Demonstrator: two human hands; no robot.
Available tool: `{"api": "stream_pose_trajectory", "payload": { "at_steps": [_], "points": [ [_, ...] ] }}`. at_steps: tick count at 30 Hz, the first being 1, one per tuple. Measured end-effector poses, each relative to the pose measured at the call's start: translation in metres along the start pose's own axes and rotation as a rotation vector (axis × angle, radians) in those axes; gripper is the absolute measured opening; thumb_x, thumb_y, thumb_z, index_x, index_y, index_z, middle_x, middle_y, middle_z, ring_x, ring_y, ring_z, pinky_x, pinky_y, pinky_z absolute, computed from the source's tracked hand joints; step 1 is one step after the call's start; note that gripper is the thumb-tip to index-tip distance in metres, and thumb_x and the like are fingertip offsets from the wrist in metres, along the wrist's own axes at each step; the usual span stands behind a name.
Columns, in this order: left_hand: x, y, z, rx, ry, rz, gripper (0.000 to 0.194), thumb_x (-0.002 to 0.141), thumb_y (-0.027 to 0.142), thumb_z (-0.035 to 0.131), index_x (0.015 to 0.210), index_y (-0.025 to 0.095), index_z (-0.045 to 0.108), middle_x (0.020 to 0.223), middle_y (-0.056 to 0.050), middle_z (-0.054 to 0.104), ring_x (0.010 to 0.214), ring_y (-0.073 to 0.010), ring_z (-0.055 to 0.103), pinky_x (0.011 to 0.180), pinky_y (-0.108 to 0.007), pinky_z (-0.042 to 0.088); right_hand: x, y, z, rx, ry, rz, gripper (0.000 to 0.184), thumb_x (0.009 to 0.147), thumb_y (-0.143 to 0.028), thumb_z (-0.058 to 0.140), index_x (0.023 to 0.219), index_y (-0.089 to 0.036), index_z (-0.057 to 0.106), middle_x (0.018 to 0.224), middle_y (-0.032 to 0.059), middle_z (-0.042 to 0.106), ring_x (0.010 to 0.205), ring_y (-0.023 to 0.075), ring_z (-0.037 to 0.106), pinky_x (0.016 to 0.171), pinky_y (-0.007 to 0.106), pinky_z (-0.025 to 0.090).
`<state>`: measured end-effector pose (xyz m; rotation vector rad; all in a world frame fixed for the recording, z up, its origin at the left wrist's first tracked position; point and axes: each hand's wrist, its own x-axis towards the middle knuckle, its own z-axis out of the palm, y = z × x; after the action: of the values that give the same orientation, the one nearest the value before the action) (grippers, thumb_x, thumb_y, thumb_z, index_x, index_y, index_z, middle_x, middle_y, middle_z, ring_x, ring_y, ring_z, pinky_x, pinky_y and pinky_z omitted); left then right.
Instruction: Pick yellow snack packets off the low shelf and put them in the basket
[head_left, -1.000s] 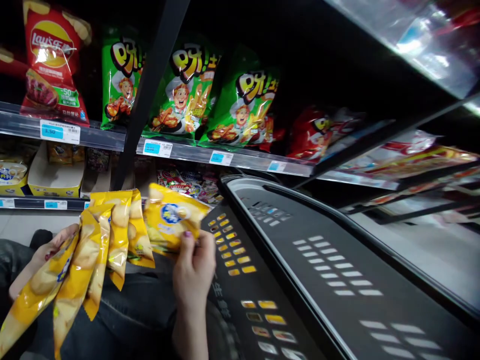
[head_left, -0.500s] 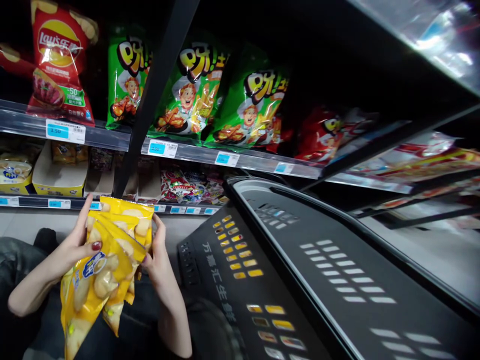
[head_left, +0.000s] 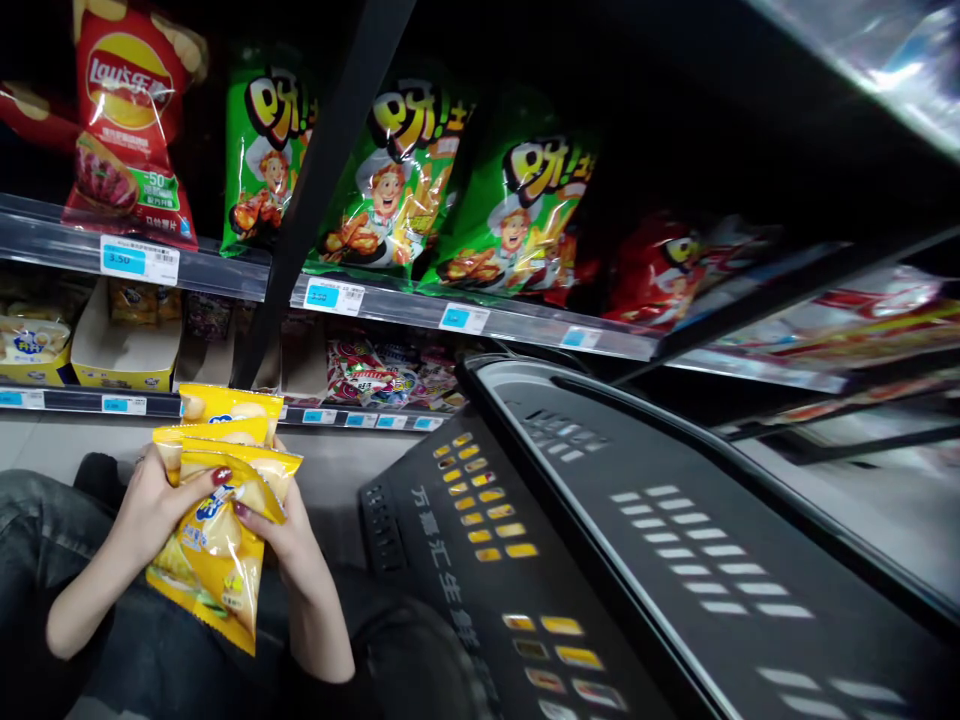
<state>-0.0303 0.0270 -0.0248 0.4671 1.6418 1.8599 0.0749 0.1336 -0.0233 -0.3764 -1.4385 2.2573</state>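
Several yellow snack bags are stacked together over my lap, printed with pale round snacks and a blue logo. My left hand grips the stack from its left side, its thumb pressed on the front bag. On the right side my right hand grips the same bags, its thumb also on the front and its fingers hidden behind them. The front bag hangs tilted, its lower corner pointing down. The exact number of bags cannot be told.
A grey shopping basket stands close on my right, yellow packs showing through its slots. Ahead, a shelf edge carries green snack bags and a red chip bag. Below are an open carton and small colourful packets.
The front bag has turned and shifted in my hands, its bottom corner now pointing down to the right instead of the left. My right thumb has moved across onto its front.
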Motion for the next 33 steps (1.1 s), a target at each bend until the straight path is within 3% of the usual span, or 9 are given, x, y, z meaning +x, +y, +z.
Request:
{"api": "stream_pose_trajectory", "payload": {
  "at_steps": [3,7,12,19,23,26,30,33],
  "points": [
    [0.004,0.003,-0.002,-0.159,-0.143,-0.058,0.049,0.063,0.028,0.074,0.109,0.016,0.061,0.104,-0.009,0.068,0.093,-0.0276,0.063,0.085,-0.037,0.048,0.003,0.011,-0.002,0.040,0.002,0.034,0.089,0.055,-0.029,0.079,0.133,-0.027,0.035,0.127,0.0052,0.053,0.117,0.0267,0.049,0.099,0.042,0.040],
    [0.005,0.002,-0.003,-0.264,-0.122,-0.125,0.064,0.058,0.026,0.077,0.118,0.017,0.055,0.098,-0.008,0.071,0.084,-0.0263,0.067,0.078,-0.034,0.052,0.002,0.008,-0.003,0.075,-0.032,0.063,0.085,0.059,-0.025,0.076,0.133,-0.030,0.035,0.130,0.0022,0.051,0.117,0.0244,0.049,0.100,0.039,0.038],
    [0.007,-0.005,-0.003,-0.487,-0.109,-0.349,0.059,0.057,0.020,0.073,0.113,0.012,0.057,0.087,-0.010,0.073,0.080,-0.0282,0.068,0.068,-0.033,0.056,0.001,0.001,-0.005,0.011,-0.046,0.051,0.078,0.062,-0.024,0.074,0.131,-0.028,0.039,0.128,0.0020,0.052,0.117,0.0243,0.049,0.099,0.038,0.039],
    [0.006,-0.007,0.002,-0.598,-0.199,-0.571,0.047,0.066,0.013,0.061,0.112,0.004,0.055,0.090,-0.017,0.071,0.083,-0.0315,0.067,0.077,-0.042,0.054,0.001,0.000,-0.015,-0.317,0.013,0.024,0.057,0.071,-0.035,0.065,0.124,-0.024,0.047,0.121,0.0072,0.051,0.114,0.0265,0.048,0.096,0.043,0.040],
    [0.005,-0.007,0.005,-0.647,-0.123,-0.575,0.043,0.073,0.009,0.052,0.115,0.005,0.054,0.085,-0.014,0.072,0.084,-0.0296,0.067,0.078,-0.042,0.053,0.002,-0.004,-0.013,-0.601,0.156,-0.062,0.057,0.069,-0.036,0.066,0.121,-0.022,0.047,0.115,0.0077,0.046,0.113,0.0249,0.045,0.100,0.042,0.034],
    [0.005,-0.002,0.009,-0.654,-0.058,-0.556,0.041,0.074,0.010,0.050,0.115,0.006,0.054,0.085,-0.013,0.073,0.084,-0.0291,0.067,0.077,-0.042,0.054,0.003,-0.009,-0.006,-0.764,0.281,-0.083,0.057,0.068,-0.039,0.067,0.117,-0.020,0.046,0.113,0.0087,0.045,0.107,0.0244,0.048,0.095,0.042,0.039],
    [0.005,0.004,0.014,-0.635,0.023,-0.469,0.041,0.073,0.012,0.055,0.114,0.009,0.057,0.088,-0.011,0.072,0.084,-0.0287,0.067,0.074,-0.039,0.056,-0.007,-0.022,0.010,-0.895,0.472,-0.174,0.042,0.075,-0.042,0.057,0.107,-0.018,0.048,0.109,0.0110,0.045,0.096,0.0239,0.052,0.081,0.041,0.046],
    [0.004,0.001,0.016,-0.590,0.092,-0.386,0.044,0.070,0.014,0.061,0.114,0.011,0.057,0.086,-0.009,0.073,0.083,-0.0275,0.067,0.072,-0.034,0.056,-0.023,-0.038,0.025,-1.040,0.570,-0.243,0.029,0.075,-0.044,0.055,0.089,-0.019,0.050,0.092,0.0074,0.050,0.086,0.0237,0.054,0.074,0.040,0.046]
  ]
}}
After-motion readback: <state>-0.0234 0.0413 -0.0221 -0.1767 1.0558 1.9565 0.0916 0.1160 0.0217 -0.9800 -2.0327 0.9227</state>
